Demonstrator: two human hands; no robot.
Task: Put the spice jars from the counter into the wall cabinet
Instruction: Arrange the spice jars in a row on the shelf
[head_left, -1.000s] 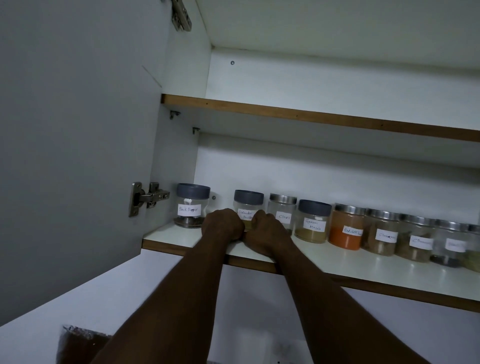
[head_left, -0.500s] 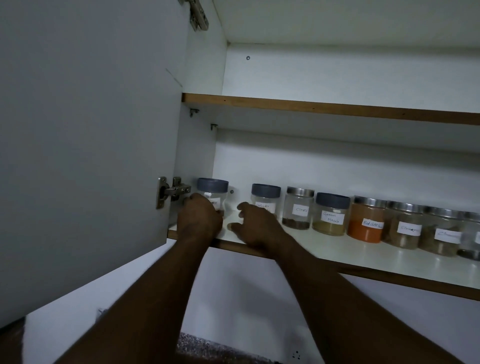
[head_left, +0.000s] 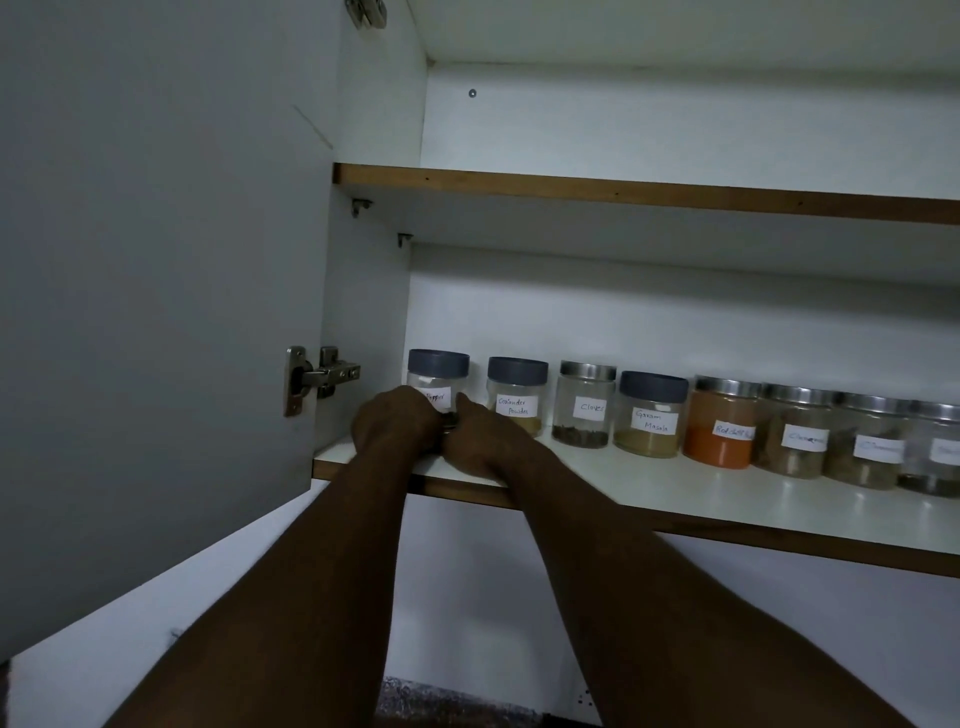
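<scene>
A row of several labelled spice jars stands along the back of the wall cabinet's lower shelf (head_left: 675, 499). At the far left is the black pepper jar (head_left: 438, 376) with a grey lid. Both hands meet at its base: my left hand (head_left: 397, 423) wraps its left side and my right hand (head_left: 485, 439) presses on its right side. To its right stand the coriander powder jar (head_left: 517, 400), the cloves jar (head_left: 584, 405), the garam masala jar (head_left: 650, 415) and the red chilli jar (head_left: 722, 428), then more steel-lidded jars (head_left: 810, 431).
The grey cabinet door (head_left: 156, 312) hangs open at the left on a steel hinge (head_left: 319, 376). An upper shelf (head_left: 623, 192) spans the cabinet above the jars. White wall lies below the cabinet, with a strip of speckled counter (head_left: 441, 701) at the bottom.
Both hands moved left from the coriander jar to the black pepper jar. My left hand reached it first, then my right hand closed in on its other side.
</scene>
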